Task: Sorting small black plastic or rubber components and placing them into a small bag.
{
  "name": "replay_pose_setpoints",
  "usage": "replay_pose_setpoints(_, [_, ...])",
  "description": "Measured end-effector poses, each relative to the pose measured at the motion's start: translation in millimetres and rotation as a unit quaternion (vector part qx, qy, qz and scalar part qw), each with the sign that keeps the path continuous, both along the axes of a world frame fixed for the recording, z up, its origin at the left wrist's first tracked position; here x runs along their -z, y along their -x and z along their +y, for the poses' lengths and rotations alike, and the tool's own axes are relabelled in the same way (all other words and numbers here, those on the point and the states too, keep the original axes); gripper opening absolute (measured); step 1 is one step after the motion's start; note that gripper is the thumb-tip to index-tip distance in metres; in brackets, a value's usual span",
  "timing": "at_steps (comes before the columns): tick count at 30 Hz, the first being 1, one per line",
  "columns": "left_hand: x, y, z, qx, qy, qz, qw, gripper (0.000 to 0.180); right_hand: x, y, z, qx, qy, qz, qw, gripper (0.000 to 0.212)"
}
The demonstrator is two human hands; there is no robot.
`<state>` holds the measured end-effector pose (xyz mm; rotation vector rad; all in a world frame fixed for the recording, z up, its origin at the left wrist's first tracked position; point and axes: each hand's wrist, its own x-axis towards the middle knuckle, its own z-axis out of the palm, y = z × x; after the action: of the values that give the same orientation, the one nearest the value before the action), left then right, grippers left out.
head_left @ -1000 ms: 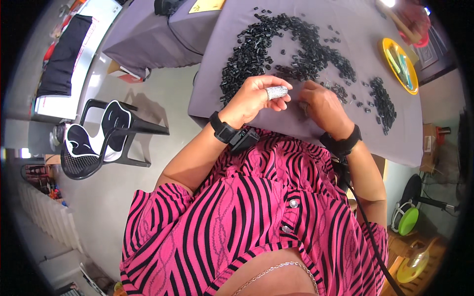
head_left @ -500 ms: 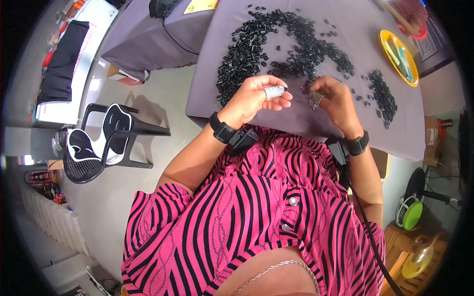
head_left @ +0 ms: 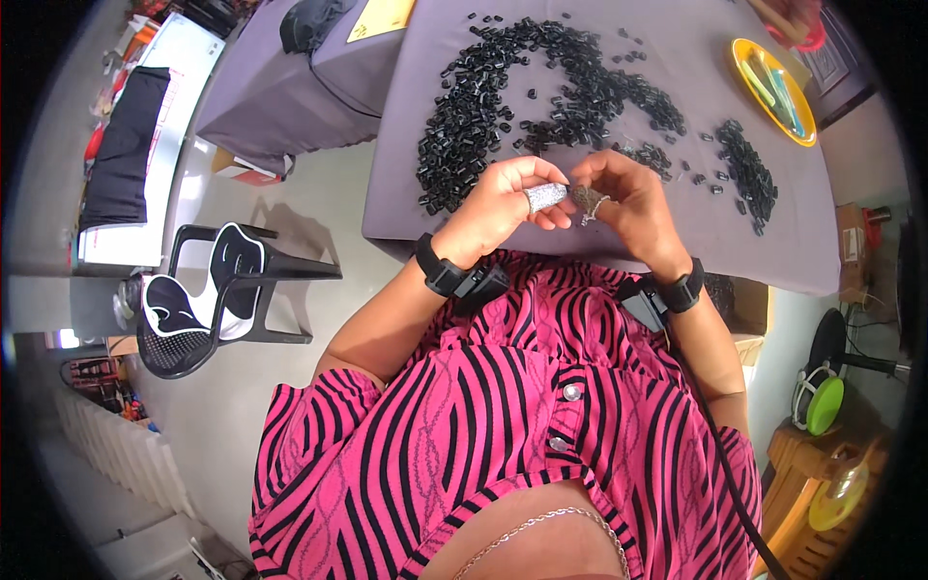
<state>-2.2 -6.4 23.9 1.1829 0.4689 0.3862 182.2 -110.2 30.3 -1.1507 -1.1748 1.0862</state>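
In front of my chest, over the near edge of the table, both hands come together with their fingertips almost touching. My left hand (head_left: 509, 201) pinches a small black piece at its fingertips, and a glittery silver-white sleeve (head_left: 547, 198) covers one of its fingers. The fingers of my right hand (head_left: 633, 208) are bent around a small dark grey, rough-looking thing (head_left: 586, 199) with a pale stringy end hanging from it; its kind is unclear. Beyond my hands, many small black cylindrical pieces (head_left: 459, 130) lie in a curved heap on the grey tablecloth (head_left: 416, 224).
A smaller heap of black pieces (head_left: 746, 166) lies at the right, below a yellow oval plate (head_left: 807, 135) with greenish things in it. Another person's hand (head_left: 788, 24) shows at the far right. A black chair (head_left: 208, 280) stands on the floor at left.
My right hand has moved left and in toward my left hand, bringing their fingertips close together. The left hand still pinches the black piece.
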Motion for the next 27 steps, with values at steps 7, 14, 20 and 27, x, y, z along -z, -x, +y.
replay_pose_setpoints(7, [5,-3,-3,-0.014,-0.074,0.029,0.997,0.011,-3,5,-3,0.04,0.012,-0.113,0.993,0.03])
replay_pose_setpoints(14, [8,10,-1,0.009,-0.157,0.049,0.986,0.012,-5,16,1,-0.013,0.025,-0.062,0.998,0.031])
replay_pose_setpoints(20, [8,13,2,-0.013,0.013,-0.006,1.0,0.013,2,16,6,0.0,-0.004,-0.019,1.0,0.03])
replay_pose_setpoints(27, [6,14,7,-0.046,-0.029,-0.006,0.998,0.01,9,-2,-3,0.036,-0.011,-0.032,0.999,0.031])
